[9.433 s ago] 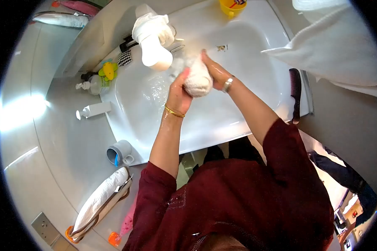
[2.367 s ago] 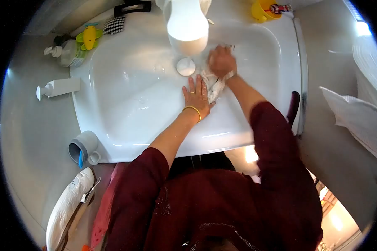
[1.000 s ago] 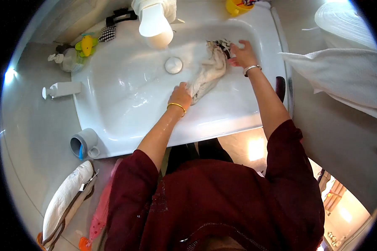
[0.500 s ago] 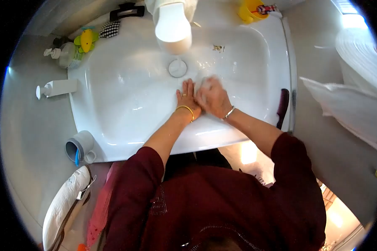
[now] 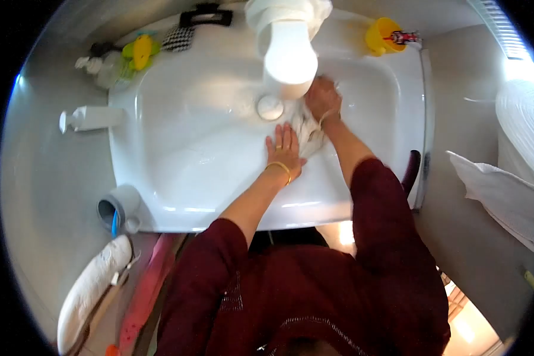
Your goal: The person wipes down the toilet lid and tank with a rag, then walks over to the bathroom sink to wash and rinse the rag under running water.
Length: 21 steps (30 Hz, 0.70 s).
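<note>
My left hand [image 5: 285, 159] lies flat against the white basin [image 5: 178, 148], fingers stretched out, a ring and a gold bangle on it. Beside its fingers and thumb is a wet, crumpled whitish cloth [image 5: 310, 137]. The cloth runs up the basin toward my right wrist. My right hand [image 5: 324, 98] is lower right of the tap [image 5: 289, 62], with curled fingers. Blur and its own back hide what those fingers hold. The round drain plug [image 5: 270, 108] sits left of it.
A yellow cup [image 5: 376, 43] stands at the back right, a dark comb [image 5: 410, 172] on the right rim. Pump bottles [image 5: 98, 118] are on the left. A grey cup [image 5: 129, 202] lies at the front left. White paper [image 5: 504, 190] hangs on the right.
My right hand has moved away from my left hand, up toward the tap, and the cloth now shows between them. My left hand stays flat. The camera view has shifted.
</note>
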Available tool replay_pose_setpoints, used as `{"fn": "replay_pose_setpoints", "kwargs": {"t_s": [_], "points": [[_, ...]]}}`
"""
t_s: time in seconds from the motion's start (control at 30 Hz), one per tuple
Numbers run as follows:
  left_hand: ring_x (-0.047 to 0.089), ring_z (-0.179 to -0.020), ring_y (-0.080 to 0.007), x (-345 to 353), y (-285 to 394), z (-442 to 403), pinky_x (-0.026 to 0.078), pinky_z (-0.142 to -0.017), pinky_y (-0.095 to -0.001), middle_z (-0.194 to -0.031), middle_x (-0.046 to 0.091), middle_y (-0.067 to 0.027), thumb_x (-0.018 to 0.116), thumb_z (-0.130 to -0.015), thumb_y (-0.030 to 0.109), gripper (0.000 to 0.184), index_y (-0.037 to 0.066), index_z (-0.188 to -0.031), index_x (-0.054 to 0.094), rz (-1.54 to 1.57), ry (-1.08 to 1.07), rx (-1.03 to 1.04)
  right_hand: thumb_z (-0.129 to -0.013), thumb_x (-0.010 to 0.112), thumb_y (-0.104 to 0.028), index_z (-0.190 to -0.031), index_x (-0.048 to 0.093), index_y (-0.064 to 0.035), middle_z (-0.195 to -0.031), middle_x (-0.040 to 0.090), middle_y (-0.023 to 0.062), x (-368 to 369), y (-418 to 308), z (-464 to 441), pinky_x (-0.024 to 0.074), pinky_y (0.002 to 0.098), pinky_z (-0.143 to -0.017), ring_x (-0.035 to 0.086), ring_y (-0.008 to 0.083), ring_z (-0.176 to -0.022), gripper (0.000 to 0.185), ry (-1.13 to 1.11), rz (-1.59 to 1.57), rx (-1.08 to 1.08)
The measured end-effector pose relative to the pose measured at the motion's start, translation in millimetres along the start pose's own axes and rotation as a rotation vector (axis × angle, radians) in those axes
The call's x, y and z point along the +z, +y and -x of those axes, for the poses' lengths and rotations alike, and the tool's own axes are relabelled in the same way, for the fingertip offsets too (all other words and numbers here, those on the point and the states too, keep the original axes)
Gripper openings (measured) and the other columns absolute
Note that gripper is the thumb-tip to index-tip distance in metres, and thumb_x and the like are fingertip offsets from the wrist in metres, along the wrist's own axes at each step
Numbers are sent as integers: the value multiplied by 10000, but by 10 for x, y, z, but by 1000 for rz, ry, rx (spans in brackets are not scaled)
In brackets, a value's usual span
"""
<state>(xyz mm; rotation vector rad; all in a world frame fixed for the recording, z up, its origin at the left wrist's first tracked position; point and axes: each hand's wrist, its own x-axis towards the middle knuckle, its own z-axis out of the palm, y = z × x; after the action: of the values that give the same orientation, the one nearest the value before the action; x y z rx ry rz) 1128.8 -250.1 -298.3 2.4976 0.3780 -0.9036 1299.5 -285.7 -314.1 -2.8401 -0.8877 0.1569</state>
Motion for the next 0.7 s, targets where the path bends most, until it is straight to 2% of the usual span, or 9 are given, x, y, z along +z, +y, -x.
{"fn": "replay_pose_setpoints", "kwargs": {"t_s": [0.07, 0.13, 0.3, 0.37, 0.47, 0.5, 0.6, 0.67, 0.7], "points": [[-146, -1357, -334, 9, -7, 28, -4, -1076, -525, -1476, -138, -163, 431, -889, 407, 798, -32, -1404, 8, 15, 20, 30, -793, 549, -244, -832, 585, -71, -910, 574, 132, 105, 47, 13, 492, 427, -743, 552, 320, -897, 181, 211, -31, -17], [87, -1338, -358, 3, -6, 72, 181, -1050, -487, -1459, 61, -175, 562, -833, 343, 706, -21, -1339, 231, 28, 155, 74, -768, 592, -258, -828, 568, -71, -809, 587, 117, 194, 140, 51, 493, 442, -716, 549, 328, -868, 197, 325, -82, -4], [514, -981, -263, -56, -318, 257, 447, -828, -374, -1098, 483, -117, 754, -678, 258, 517, 37, -1069, 497, 443, 264, 19, -698, 631, -123, -875, 572, -69, -821, 579, 82, -166, 529, 327, 470, 343, -723, 555, 244, -805, 194, -231, -707, 252], [550, -896, -236, -124, -652, 288, 472, -782, -353, -999, 524, -88, 771, -653, 279, 520, 55, -1045, 512, 706, 130, -54, -681, 611, -34, -873, 575, -76, -801, 576, 53, -284, 574, 421, 463, 301, -683, 553, 199, -763, 200, -300, -1241, 518], [576, -813, -186, -623, -788, 779, 495, -723, -319, -930, 569, -43, 729, -720, 247, 402, 74, -1012, 513, 1189, 36, -192, -645, 568, 70, -795, 593, -69, -848, 584, 29, -486, 444, 331, 450, 244, -717, 547, 182, -809, 207, -325, -1643, 369], [573, -829, -179, -804, -745, 994, 491, -736, -314, -944, 569, -45, 703, -745, 229, 355, 78, -1005, 513, 1436, 60, -80, -651, 570, 82, -800, 604, -59, -864, 598, 56, -446, 433, 259, 454, 275, -741, 555, 197, -846, 209, -414, -1585, 354], [564, -848, -152, -1074, -648, 1285, 482, -752, -295, -945, 566, -34, 645, -807, 186, 230, 89, -963, 506, 1903, 143, 187, -664, 567, 65, -829, 614, -49, -917, 601, 102, -511, -23, 292, 454, 298, -777, 559, 230, -875, 206, 42, -687, -289], [559, -824, -124, -1186, -660, 1208, 480, -729, -275, -888, 562, -4, 633, -829, 172, 177, 100, -908, 493, 1865, 241, 230, -678, 592, -12, -919, 626, -63, -990, 580, 155, -703, -356, 446, 447, 331, -826, 550, 281, -930, 248, 43, -826, -380], [560, -874, -142, -1176, -684, 1114, 485, -753, -301, -923, 563, -5, 646, -826, 207, 199, 114, -915, 494, 1871, 342, 216, -661, 610, -65, -1023, 605, -54, -1062, 552, 171, -921, -508, 522, 430, 338, -869, 533, 311, -986, 362, -321, -918, -250]]}}
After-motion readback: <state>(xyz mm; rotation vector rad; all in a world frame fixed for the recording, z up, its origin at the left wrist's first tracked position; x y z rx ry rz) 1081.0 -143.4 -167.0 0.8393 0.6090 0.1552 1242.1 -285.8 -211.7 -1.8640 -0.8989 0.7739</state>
